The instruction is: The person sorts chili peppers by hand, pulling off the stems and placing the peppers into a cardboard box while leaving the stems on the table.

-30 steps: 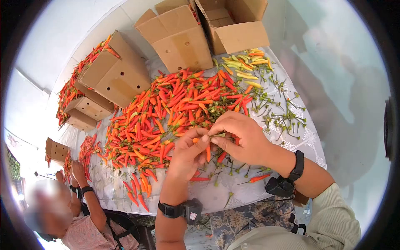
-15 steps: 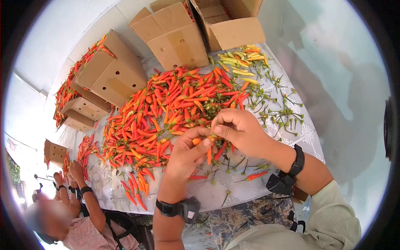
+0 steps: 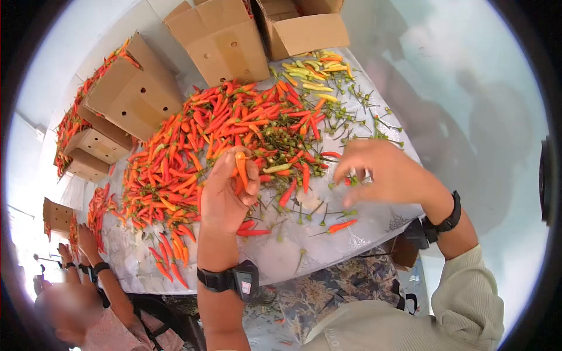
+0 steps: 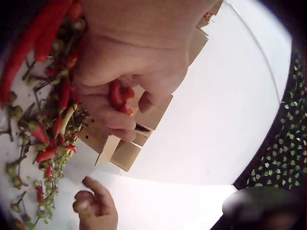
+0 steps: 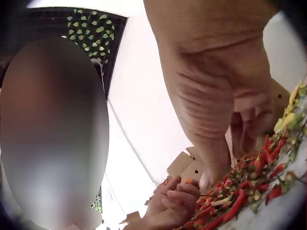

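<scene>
- Evidently, the left hand (image 3: 221,200) curls round orange chillies (image 3: 242,167), just left of centre.
- Right hand (image 3: 383,172), right of centre: fingers loosely parted, apparently empty.
- Likely pulling off stems (image 3: 324,215); next calls for a fingertip pinch.

Head view: above the counter (image 3: 328,245), looking forward and down, farthest off, left hand (image 3: 225,196) and right hand (image 3: 383,172) mid-frame
Left wrist view: very near, facing along the left hand at top centre
Right wrist view: as near, facing along the right hand at upper right
Shared by both wrists: chillies (image 3: 216,123), left edge versus lower right; the opposite hand low in each
</scene>
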Demonstrator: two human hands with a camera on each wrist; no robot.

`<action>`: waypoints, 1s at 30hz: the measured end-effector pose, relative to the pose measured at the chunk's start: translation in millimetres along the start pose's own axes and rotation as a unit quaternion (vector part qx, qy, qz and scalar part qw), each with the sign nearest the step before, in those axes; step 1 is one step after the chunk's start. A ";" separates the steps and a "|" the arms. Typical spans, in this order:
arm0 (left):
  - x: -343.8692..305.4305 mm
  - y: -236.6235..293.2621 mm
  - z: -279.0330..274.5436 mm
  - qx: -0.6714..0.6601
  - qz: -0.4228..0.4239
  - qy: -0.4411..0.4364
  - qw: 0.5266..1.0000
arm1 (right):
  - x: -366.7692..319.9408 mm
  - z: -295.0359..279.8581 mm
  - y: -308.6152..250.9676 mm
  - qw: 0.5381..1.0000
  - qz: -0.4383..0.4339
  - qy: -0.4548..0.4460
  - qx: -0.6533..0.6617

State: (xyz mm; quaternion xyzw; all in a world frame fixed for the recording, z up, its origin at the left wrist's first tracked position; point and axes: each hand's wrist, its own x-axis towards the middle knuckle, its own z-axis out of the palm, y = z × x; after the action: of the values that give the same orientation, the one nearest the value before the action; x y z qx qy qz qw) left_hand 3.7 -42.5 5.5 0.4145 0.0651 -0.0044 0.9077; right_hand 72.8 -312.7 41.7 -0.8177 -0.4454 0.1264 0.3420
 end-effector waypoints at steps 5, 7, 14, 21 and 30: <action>1.5 -0.9 -8.1 0.027 -0.001 -0.045 0.999 | -15.8 34.3 4.7 0.992 -0.073 -0.087 -0.049; 1.7 -1.4 -10.1 0.030 -0.003 -0.044 0.999 | -8.5 50.0 4.7 0.992 -0.069 -0.090 -0.057; 2.2 3.5 -14.3 -0.008 0.034 -0.067 0.997 | 50.3 42.1 -15.3 0.979 -0.009 0.046 0.198; -0.6 -2.9 4.8 0.108 0.036 0.021 0.993 | 77.0 59.7 -1.2 0.872 0.020 0.032 0.488; -0.6 -11.9 8.5 0.180 0.045 0.032 0.982 | 73.1 74.2 7.9 0.919 -0.049 0.102 0.377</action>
State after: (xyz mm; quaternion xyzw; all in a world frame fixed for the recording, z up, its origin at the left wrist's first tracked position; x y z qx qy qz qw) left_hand 3.3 -56.8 2.2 0.5733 0.0737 0.0381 0.8151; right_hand 81.7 -222.9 -11.0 -0.6137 -0.3663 0.1839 0.6748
